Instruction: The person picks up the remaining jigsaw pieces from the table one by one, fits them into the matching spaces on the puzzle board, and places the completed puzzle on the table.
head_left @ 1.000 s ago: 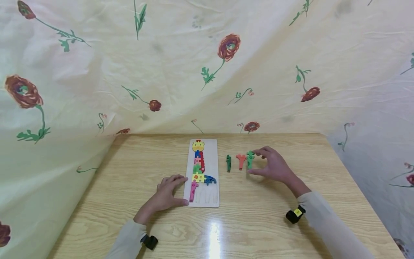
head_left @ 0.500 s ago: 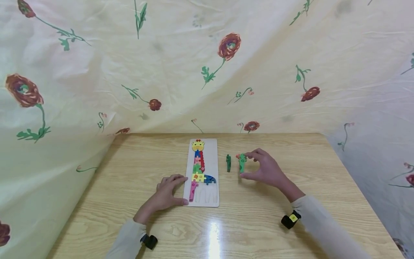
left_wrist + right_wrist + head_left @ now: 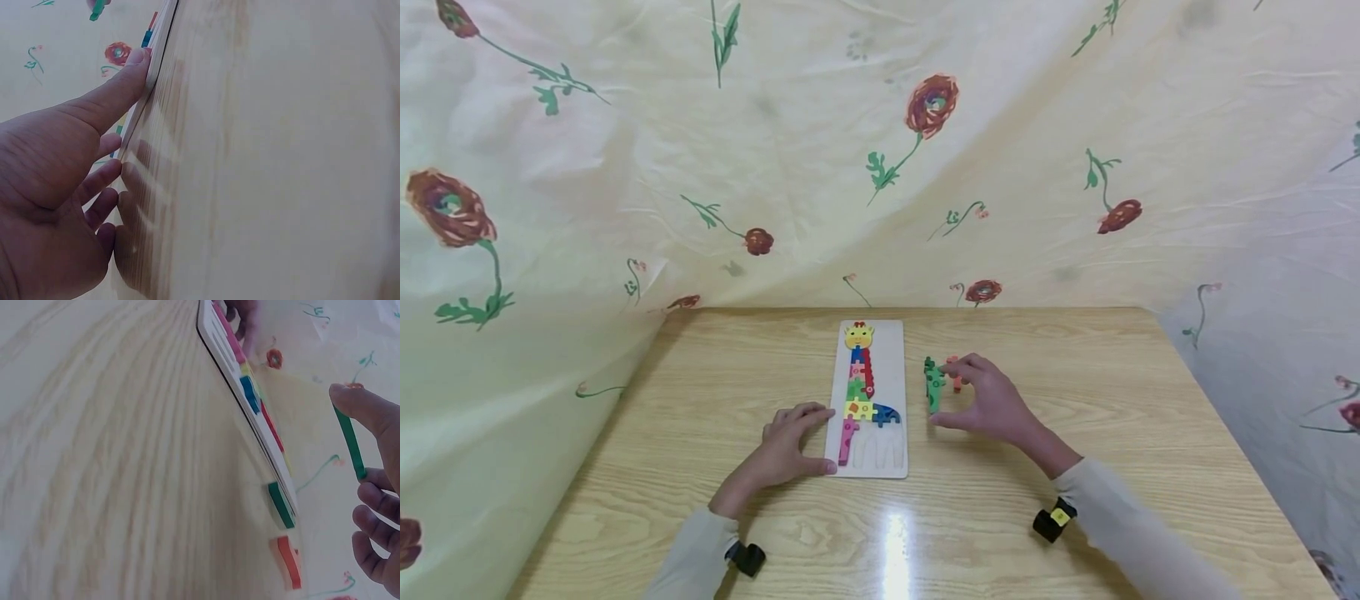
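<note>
My right hand (image 3: 988,404) pinches a light green puzzle piece (image 3: 934,392) between thumb and index finger, lifted off the table. In the right wrist view the held piece (image 3: 350,445) appears edge-on. A dark green puzzle piece (image 3: 281,505) and an orange-red one (image 3: 288,562) lie on the table below it. The white puzzle board (image 3: 889,358) carries a giraffe with a yellow head, colored neck pieces, a blue rump and one pink leg. Several leg-shaped recesses show at its lower right. My left hand (image 3: 782,450) rests against the board's left edge, its thumb (image 3: 125,84) touching that edge.
All of this lies on a wood-grain table (image 3: 722,358). Behind and at both sides hangs a cream cloth (image 3: 820,150) printed with red flowers. A small black camera (image 3: 1049,523) sits on the right wrist and another black camera (image 3: 747,560) on the left.
My right hand has carried the light green piece leftward, past the orange-red piece, to in front of the dark green one. The left hand and the board stay put.
</note>
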`<state>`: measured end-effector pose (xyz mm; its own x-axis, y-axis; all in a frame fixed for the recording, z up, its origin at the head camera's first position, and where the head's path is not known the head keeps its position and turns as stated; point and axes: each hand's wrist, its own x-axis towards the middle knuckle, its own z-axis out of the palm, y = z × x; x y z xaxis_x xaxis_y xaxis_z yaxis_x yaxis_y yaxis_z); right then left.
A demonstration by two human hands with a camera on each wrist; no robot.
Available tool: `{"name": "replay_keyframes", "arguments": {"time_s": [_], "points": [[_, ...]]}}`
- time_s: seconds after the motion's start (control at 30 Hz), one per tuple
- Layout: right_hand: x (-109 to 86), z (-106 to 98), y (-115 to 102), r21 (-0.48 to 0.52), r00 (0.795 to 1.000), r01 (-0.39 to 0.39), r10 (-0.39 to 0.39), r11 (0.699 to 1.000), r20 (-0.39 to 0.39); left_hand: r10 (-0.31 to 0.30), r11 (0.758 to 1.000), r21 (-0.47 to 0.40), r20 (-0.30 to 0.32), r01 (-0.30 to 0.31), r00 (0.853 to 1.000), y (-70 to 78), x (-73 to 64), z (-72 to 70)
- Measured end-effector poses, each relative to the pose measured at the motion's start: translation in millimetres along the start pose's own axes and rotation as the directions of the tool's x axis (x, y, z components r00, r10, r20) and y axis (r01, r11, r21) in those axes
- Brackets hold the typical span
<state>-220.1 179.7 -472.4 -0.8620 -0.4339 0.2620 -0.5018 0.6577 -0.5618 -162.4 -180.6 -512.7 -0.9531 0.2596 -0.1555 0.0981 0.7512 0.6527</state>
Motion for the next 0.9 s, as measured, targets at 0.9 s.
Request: {"name": "replay_keyframes", "arguments": {"time_s": [0.9], "points": [[8.3, 43, -41, -0.013, 0.997, -0.054, 0.055, 0.998, 0.059, -0.004, 1.0, 0.008, -0.012, 0.004, 1.0, 2.1, -0.5, 0.4]]}}
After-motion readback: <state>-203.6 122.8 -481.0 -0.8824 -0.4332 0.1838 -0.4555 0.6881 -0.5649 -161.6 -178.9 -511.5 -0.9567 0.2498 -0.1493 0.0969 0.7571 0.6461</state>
